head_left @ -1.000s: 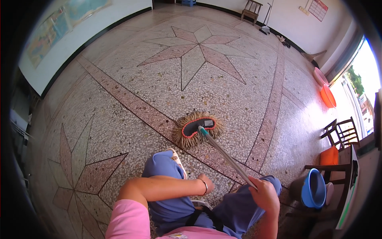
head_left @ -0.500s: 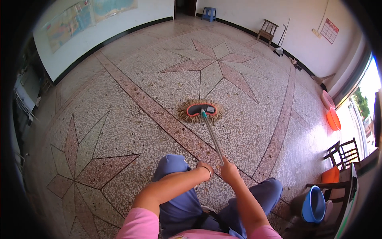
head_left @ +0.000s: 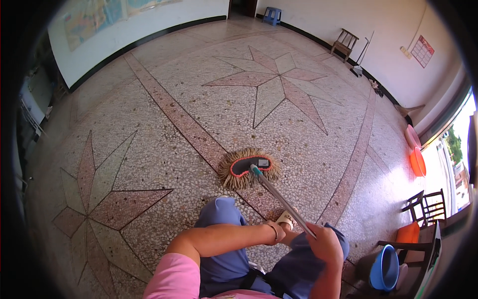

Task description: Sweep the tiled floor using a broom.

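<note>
A mop with a fringed beige head [head_left: 234, 180] rests on the speckled floor ahead of me, its dark backing edged in orange. The metal pole [head_left: 284, 202] slants from the head toward my lower right. My right hand [head_left: 326, 243] is closed around the pole. My left hand [head_left: 280, 232], with a bracelet at the wrist, is beside the pole, close to my sandalled foot [head_left: 287, 220]. Its fingers are mostly hidden, and I see no contact with the pole. Both arms reach forward above my blue trousers [head_left: 221, 259].
Small dark bits dot the patterned floor [head_left: 149, 164]. At right are a blue basin [head_left: 384, 267], dark chairs [head_left: 428, 207], an orange basin [head_left: 417, 162] and a pink one [head_left: 412, 137]. Along the far wall stand a blue stool [head_left: 272, 16], a wooden chair [head_left: 344, 45] and a long-handled dustpan [head_left: 356, 71].
The mop head has come closer to me across the floor. My right hand has drawn back to the lower right with the pole; my left hand has shifted right and slightly down.
</note>
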### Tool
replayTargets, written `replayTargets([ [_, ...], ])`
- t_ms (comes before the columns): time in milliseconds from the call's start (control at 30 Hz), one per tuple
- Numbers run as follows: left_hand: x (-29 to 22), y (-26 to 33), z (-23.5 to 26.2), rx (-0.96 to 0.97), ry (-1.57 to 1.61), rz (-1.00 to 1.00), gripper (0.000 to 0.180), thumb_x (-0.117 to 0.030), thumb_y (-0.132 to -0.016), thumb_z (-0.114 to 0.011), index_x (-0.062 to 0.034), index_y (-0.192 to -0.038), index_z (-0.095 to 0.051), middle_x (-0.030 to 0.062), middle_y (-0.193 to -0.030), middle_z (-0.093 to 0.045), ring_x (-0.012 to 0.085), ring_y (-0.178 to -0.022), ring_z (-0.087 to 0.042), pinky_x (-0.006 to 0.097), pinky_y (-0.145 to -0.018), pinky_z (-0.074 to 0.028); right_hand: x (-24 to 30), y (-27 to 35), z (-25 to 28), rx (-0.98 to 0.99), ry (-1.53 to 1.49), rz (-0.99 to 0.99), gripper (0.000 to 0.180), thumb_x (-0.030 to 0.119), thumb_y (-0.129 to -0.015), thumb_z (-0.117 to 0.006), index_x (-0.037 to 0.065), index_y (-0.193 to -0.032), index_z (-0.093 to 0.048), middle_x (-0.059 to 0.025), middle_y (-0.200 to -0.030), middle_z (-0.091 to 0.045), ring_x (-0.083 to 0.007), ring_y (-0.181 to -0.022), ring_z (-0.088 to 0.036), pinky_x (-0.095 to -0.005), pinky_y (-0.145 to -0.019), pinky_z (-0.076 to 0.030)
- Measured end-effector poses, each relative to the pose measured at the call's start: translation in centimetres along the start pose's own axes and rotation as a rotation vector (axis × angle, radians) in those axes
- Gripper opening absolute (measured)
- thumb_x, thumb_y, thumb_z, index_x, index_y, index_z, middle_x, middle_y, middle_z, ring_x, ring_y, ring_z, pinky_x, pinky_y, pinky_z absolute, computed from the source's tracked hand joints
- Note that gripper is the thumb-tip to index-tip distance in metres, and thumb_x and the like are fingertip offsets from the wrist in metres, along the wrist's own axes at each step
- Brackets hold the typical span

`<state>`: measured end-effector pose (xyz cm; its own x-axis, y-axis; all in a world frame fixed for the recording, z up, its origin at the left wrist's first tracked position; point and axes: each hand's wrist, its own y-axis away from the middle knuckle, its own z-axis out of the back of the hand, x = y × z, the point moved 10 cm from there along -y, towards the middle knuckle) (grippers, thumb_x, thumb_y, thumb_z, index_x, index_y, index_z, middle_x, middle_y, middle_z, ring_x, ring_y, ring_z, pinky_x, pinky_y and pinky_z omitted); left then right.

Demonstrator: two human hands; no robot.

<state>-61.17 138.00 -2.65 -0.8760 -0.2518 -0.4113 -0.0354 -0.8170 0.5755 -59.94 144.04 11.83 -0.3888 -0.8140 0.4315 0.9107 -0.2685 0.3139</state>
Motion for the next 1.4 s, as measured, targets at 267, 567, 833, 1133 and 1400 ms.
replayTargets([
  [267,8.6,-1.2,-2.7,-0.042,0.084,0.326,0.03,-0.023,-0.073,-0.06,-0.0102,-0.1,-0.063,0.0088,-0.101,-0.063,0.0235,-0.093,-0.06,0.037,-0.076,-0.048,2.7,-13.9,-8.9,-0.114,-0.088,0.095,0.038,0.013,-0.077,-0.053,0.006,-0.114,-0.051,-0.0274,-0.08,-0.058,-0.0421,-0.081,-0.056,-0.0465,-0.071,-0.044],
  [567,15.7,4.2,-3.8,-0.039,0.119,0.572,0.025,-0.012,-0.077,-0.055,-0.0073,-0.099,-0.065,0.0098,-0.106,-0.062,0.0246,-0.096,-0.06,0.039,-0.075,-0.048,1.0,-5.0,-5.2,0.083,-0.021,0.222,0.046,0.013,-0.074,-0.056,0.011,-0.119,-0.046,-0.0259,-0.077,-0.058,-0.041,-0.075,-0.056,-0.0471,-0.066,-0.044],
  [833,15.4,5.5,-3.1,-0.055,0.095,0.525,0.022,-0.011,-0.078,-0.056,-0.0035,-0.098,-0.064,0.0139,-0.105,-0.06,0.0288,-0.092,-0.059,0.044,-0.076,-0.046,1.5,-4.1,1.2,0.039,0.153,0.341,0.035,0.016,-0.075,-0.056,0.007,-0.109,-0.053,-0.023,-0.076,-0.059,-0.0383,-0.074,-0.058,-0.0467,-0.067,-0.045],
  [1133,19.5,6.4,-5.7,-0.054,0.299,0.59,0.023,-0.014,-0.082,-0.053,-0.0058,-0.1,-0.063,0.0101,-0.098,-0.063,0.0253,-0.087,-0.06,0.041,-0.066,-0.049,9.5,-19.2,-7.8,-0.026,0.155,0.435,0.023,0.013,-0.08,-0.043,0.005,-0.099,-0.052,-0.0251,-0.077,-0.059,-0.0418,-0.073,-0.058,-0.0505,-0.067,-0.046],
  [1400,20.2,6.9,-0.6,-0.416,0.343,0.57,0.023,-0.006,-0.073,-0.057,-0.0057,-0.096,-0.064,0.0117,-0.099,-0.062,0.0279,-0.09,-0.06,0.042,-0.064,-0.049,8.6,-23.2,-15.2,0.04,0.202,0.345,0.043,0.017,-0.081,-0.047,0.005,-0.122,-0.04,-0.0276,-0.078,-0.059,-0.0416,-0.076,-0.058,-0.0481,-0.068,-0.046],
])
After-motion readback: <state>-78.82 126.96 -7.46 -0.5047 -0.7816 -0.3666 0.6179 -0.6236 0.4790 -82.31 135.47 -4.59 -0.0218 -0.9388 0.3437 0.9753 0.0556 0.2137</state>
